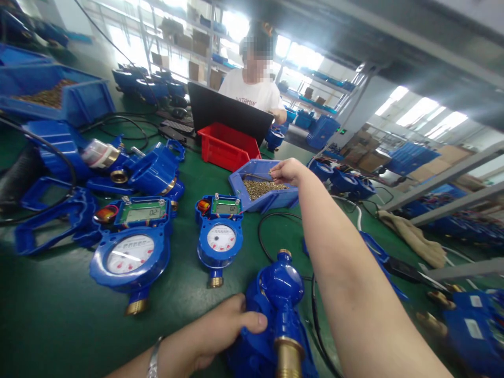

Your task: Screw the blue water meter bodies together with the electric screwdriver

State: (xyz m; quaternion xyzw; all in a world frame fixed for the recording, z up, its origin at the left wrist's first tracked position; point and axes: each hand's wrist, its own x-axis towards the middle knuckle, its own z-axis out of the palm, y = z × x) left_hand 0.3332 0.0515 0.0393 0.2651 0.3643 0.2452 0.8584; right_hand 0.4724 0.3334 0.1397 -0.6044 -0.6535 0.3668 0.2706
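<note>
My left hand (232, 323) is closed around the side of a blue water meter (281, 294), which lies turned over with its brass threaded end toward me. Stretched out over a light-blue bin (258, 203), my right hand (289, 172) has its fingertips pinched together; whatever is between them is too small to make out. Small brass-coloured screws (262, 189) fill the bottom of that bin. Two more water meters, one nearer the middle (220, 239) and one on the left (132, 254), lie face up with their display boards exposed.
A red bin (226, 149) stands behind the screw bin, before a black monitor (228, 110). Blue meter parts (59, 210) crowd the left, near a large blue bin (88, 97). Black cables (315, 315) cross the green table (189, 331). A person (254, 94) sits opposite.
</note>
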